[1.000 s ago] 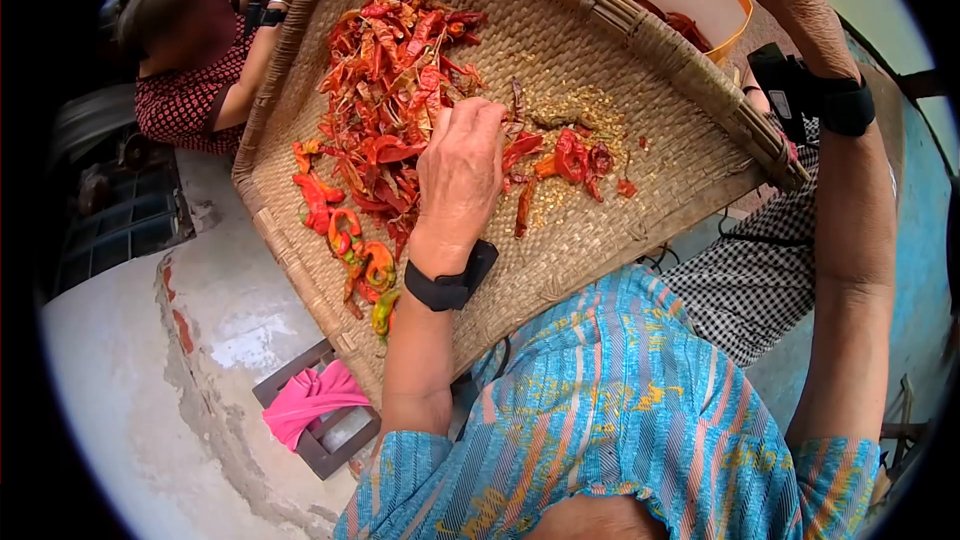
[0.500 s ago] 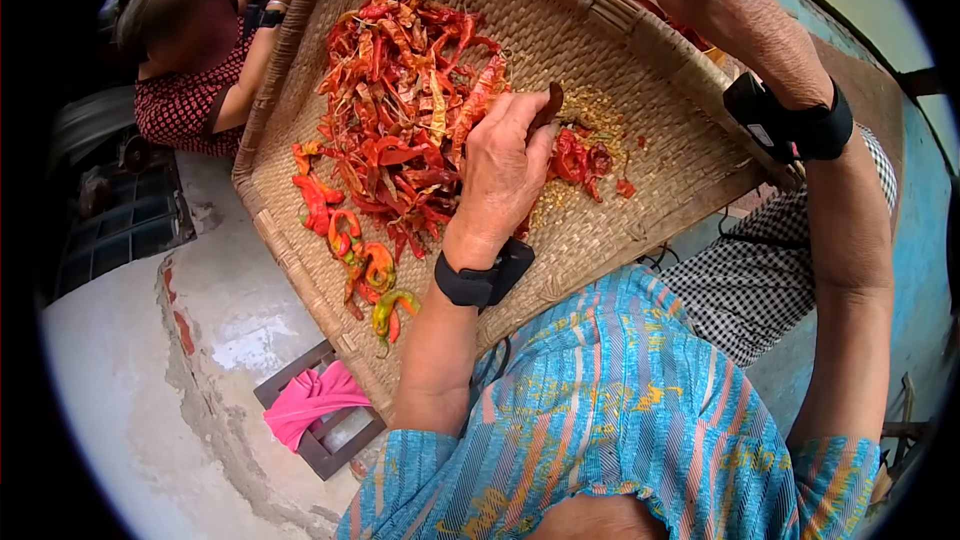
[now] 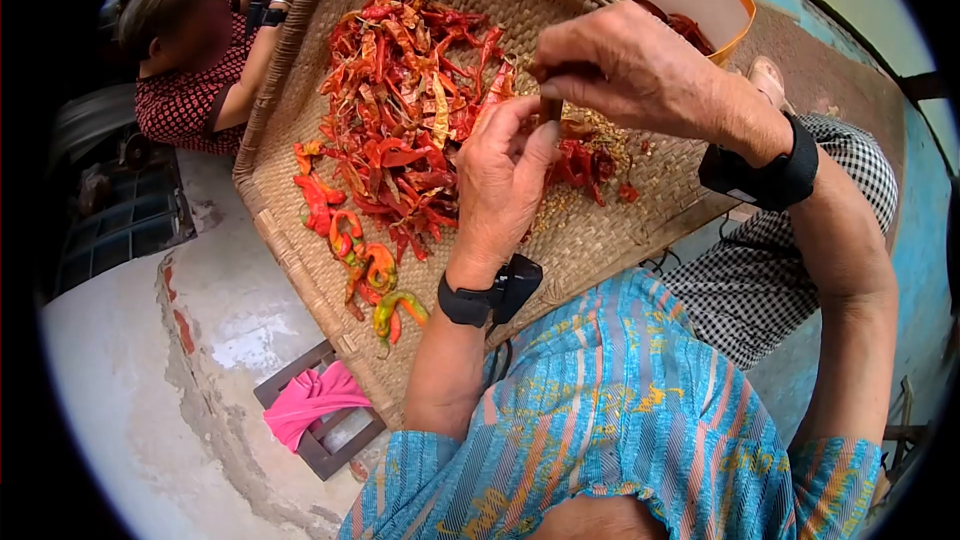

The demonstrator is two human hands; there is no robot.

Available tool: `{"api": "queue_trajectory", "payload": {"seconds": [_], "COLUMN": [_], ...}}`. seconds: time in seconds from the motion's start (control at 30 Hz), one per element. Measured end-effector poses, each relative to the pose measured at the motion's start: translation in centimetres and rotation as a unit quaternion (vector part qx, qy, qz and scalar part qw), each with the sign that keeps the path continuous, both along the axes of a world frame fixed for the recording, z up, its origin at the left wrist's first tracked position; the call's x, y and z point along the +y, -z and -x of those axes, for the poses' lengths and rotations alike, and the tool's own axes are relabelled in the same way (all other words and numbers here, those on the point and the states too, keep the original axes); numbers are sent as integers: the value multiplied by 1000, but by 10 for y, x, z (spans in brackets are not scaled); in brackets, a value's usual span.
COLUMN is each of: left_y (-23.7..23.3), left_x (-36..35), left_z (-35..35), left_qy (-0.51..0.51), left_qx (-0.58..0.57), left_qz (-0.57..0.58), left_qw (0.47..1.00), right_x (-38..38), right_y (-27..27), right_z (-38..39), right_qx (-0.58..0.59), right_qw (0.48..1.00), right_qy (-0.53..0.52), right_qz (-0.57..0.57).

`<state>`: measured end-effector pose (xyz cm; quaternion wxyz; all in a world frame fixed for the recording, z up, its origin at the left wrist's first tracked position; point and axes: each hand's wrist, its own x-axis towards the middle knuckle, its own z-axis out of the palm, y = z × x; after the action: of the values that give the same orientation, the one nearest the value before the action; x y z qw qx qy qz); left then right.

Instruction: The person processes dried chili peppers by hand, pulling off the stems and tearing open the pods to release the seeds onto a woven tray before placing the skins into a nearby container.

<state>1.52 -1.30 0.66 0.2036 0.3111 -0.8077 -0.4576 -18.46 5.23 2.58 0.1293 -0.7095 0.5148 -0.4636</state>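
Over the woven tray, my left hand pinches a dark dried chili between thumb and fingers. My right hand has closed on the upper end of the same chili; its fingertips nearly meet those of the left hand and partly hide the pod. Beside my left hand lies a heap of dried red chilies. Under my hands are scattered yellow seeds and some torn red chili pieces. Along the tray's near left side sit several fresher, curled red-green chilies.
A white bag with an orange rim stands beyond the tray, with dark red chilies inside. At the far left a person in a patterned top has hands near the tray's rim. A pink cloth hangs over a dark wooden stool.
My right hand has moved left and down from near the bag to the chili in my left hand and closed on it. My left hand has barely moved.
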Motion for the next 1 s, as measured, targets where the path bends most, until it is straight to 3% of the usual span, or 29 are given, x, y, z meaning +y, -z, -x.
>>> {"api": "queue_trajectory", "payload": {"seconds": [0.07,0.13,0.2,0.27,0.33,0.47,0.53,0.6,0.63,0.67,0.73,0.8,0.83,0.87,0.93,1.0], "left_y": [-10,-20,-22,-10,-2,5,6,8,6,5,3,0,-2,-5,-10,-16], "left_x": [-8,-28,-42,-54,-54,-45,-40,-28,-21,-15,-6,-1,1,3,7,10], "left_z": [-2,-5,1,4,7,12,13,13,12,12,10,7,6,5,6,6], "left_qy": [-75,-72,-62,23,38,57,56,69,65,62,39,13,8,3,0,-1], "left_qx": [4,-44,-77,-160,-214,-240,-187,-154,-133,-113,-98,-82,-84,-85,-78,-73], "left_qz": [28,225,245,427,371,369,228,167,160,153,133,114,123,132,145,157], "left_qw": [997,971,964,890,903,896,954,971,976,980,986,990,989,988,986,985], "right_x": [1,2,0,15,13,16,19,21,9,11,6,6,3,1,2,6], "right_y": [-10,-15,-22,-50,-41,-21,-28,-38,-25,-22,-24,-15,-6,2,5,5], "right_z": [12,35,49,62,78,101,91,76,78,72,62,42,34,24,10,1], "right_qx": [-45,18,-102,68,64,57,113,127,168,103,200,209,122,179,217,227], "right_qw": [998,998,982,960,939,934,933,941,933,961,958,966,988,981,975,972], "right_qy": [33,44,98,269,318,343,316,306,282,245,148,116,64,77,34,39], "right_qz": [-9,46,124,40,116,83,132,65,145,72,142,-100,-68,-8,10,-41]}}
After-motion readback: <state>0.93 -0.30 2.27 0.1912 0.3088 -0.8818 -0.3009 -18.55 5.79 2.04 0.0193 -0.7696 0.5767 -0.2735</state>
